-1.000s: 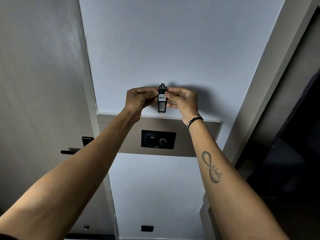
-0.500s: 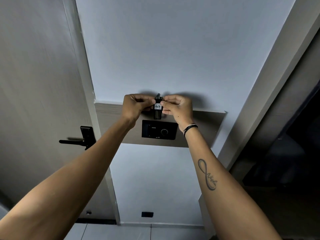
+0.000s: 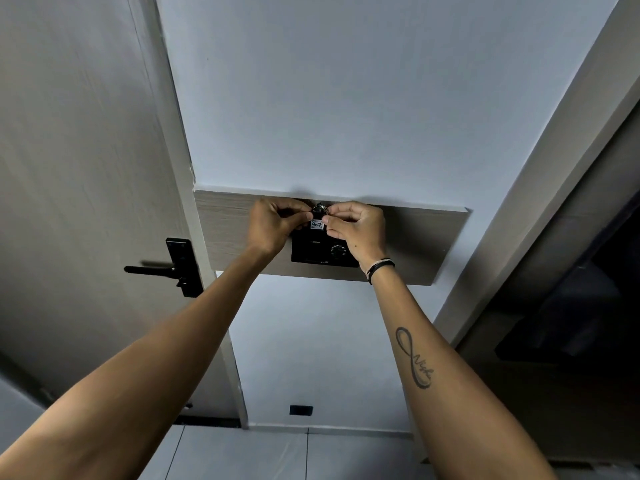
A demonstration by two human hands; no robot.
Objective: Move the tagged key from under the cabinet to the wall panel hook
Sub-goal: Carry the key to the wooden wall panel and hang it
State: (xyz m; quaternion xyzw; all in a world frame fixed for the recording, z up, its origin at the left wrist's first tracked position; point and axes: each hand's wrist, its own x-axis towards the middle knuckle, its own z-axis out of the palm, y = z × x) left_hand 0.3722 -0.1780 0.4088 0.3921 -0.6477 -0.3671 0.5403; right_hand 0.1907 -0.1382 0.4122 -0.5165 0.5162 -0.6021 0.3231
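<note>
The tagged key (image 3: 317, 221) is a small black fob with a white label reading 407 and a metal ring on top. It is held against the upper part of the wooden wall panel (image 3: 422, 244), just above a black control unit (image 3: 323, 251). My left hand (image 3: 273, 225) pinches it from the left and my right hand (image 3: 358, 230) pinches it from the right, fingertips meeting at the ring. The hook itself is hidden behind the fingers and the fob.
A door with a black lever handle (image 3: 162, 270) stands to the left of the panel. A black socket (image 3: 300, 410) sits low on the white wall. A dark opening lies to the right, and tiled floor shows at the bottom.
Both hands carried the key down from the white wall above the panel's top edge onto the panel, just over the black unit. The view has tilted downward, showing more floor.
</note>
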